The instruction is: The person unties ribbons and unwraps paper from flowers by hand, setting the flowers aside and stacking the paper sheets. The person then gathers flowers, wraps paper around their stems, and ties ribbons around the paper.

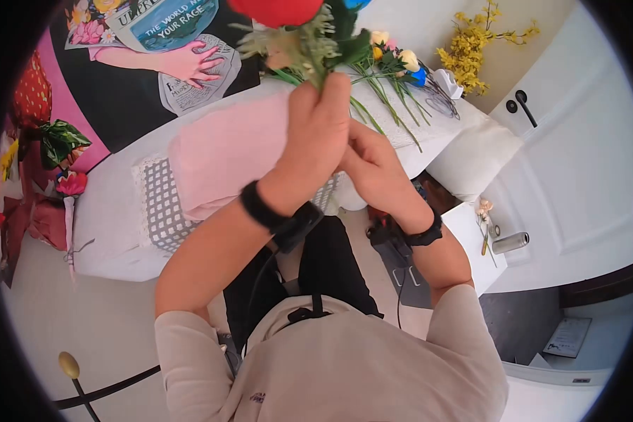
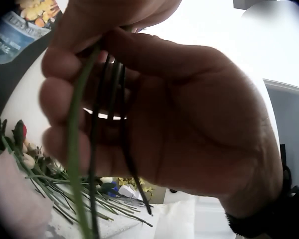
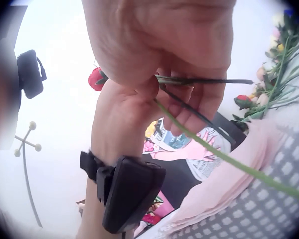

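My left hand (image 1: pixel 316 133) grips a small bunch of flowers in front of me, its stems running down through the fingers. A red rose (image 1: pixel 278 10) tops the bunch, cut off by the upper edge of the head view, with pale feathery sprigs (image 1: pixel 309 46) and dark green leaves beneath it. Just below, my right hand (image 1: pixel 381 172) meets the left. In the left wrist view the right hand's fingers curl round the green stems (image 2: pixel 75 149), its thumb against the left hand. Stem ends (image 3: pixel 224 154) fan out below both hands in the right wrist view.
A white-covered table holds a folded pink cloth (image 1: pixel 225 148) over a grey checked cloth (image 1: pixel 163 200). Loose flowers with long stems (image 1: pixel 394 105) lie at its right end, near yellow blossoms (image 1: pixel 468 53). Wrapped bouquets (image 1: pixel 56 148) stand left; a white cushion (image 1: pixel 475 155) sits right.
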`<act>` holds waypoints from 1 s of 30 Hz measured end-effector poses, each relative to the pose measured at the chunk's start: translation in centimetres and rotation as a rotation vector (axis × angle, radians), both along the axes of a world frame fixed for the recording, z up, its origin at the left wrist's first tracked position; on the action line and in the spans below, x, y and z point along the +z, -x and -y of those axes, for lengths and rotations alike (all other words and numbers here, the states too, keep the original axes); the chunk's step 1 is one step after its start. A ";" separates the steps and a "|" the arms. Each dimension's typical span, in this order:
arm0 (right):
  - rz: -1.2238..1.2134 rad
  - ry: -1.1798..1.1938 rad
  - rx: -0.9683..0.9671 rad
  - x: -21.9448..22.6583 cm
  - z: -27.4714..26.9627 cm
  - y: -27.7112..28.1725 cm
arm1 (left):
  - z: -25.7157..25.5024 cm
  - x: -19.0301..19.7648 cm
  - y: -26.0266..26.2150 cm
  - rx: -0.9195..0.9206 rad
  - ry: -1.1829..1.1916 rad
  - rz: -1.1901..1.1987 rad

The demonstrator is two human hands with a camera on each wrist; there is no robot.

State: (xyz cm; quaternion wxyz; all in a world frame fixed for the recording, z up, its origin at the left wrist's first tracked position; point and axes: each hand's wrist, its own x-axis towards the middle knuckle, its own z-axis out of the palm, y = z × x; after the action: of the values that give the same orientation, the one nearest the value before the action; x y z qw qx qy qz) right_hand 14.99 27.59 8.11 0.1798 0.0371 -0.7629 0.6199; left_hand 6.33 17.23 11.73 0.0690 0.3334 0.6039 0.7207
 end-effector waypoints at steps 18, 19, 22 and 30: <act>-0.157 -0.718 -0.813 0.3 -13.4 4.7 | -0.7 -3.0 5.8 -0.238 0.043 -0.052; -0.114 -0.784 -0.856 0.1 -15.5 5.7 | 2.1 -3.1 6.4 -0.231 0.086 -0.110; -0.013 -0.913 -0.928 -1.1 -19.8 8.1 | 10.2 -5.0 8.4 -0.035 0.242 -0.331; 0.294 -1.030 -0.935 -7.5 -24.2 12.9 | 26.1 -10.4 10.3 0.273 0.524 -0.038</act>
State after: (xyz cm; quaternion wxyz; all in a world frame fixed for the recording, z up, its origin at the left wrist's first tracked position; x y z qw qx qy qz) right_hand 2.12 51.83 0.59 0.2818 -0.2981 -0.9113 0.0368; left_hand -3.94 -8.82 1.36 0.0439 0.2333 0.8097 0.5367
